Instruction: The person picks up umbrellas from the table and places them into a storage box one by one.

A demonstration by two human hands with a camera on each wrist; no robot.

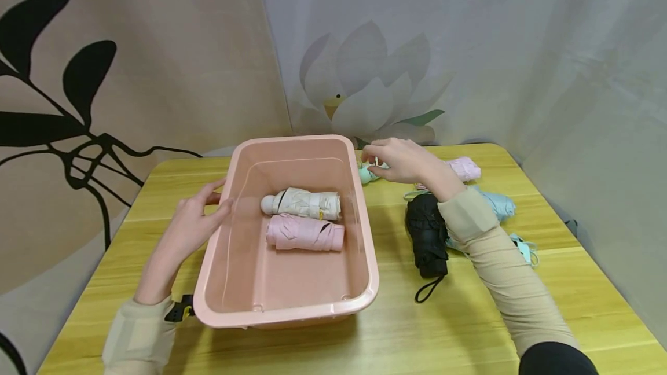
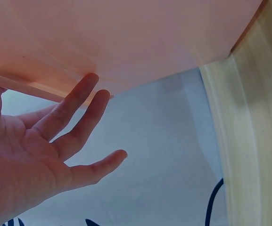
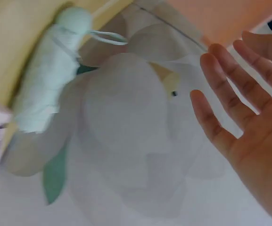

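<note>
My left hand (image 1: 190,224) holds the left rim of a pink plastic basin (image 1: 286,146), thumb over the edge; in the left wrist view its fingers (image 2: 86,125) spread against the outer wall. Inside the basin lie a white folded umbrella (image 1: 307,203) and a pink folded umbrella (image 1: 304,233), side by side. Beyond the right rim, my right hand (image 1: 398,161) hovers with loosely bent fingers and nothing in them. Just by its fingertips is a mint-green folded umbrella (image 1: 367,173), partly hidden; the right wrist view shows its round handle and loop, apart from the hand.
Right of the basin on the wooden table (image 1: 396,328) lie a black folded umbrella (image 1: 427,236) with a wrist loop, a light-blue one (image 1: 499,206) and a pale pink one (image 1: 465,169), partly behind my right arm. A printed curtain (image 1: 365,74) hangs behind the table.
</note>
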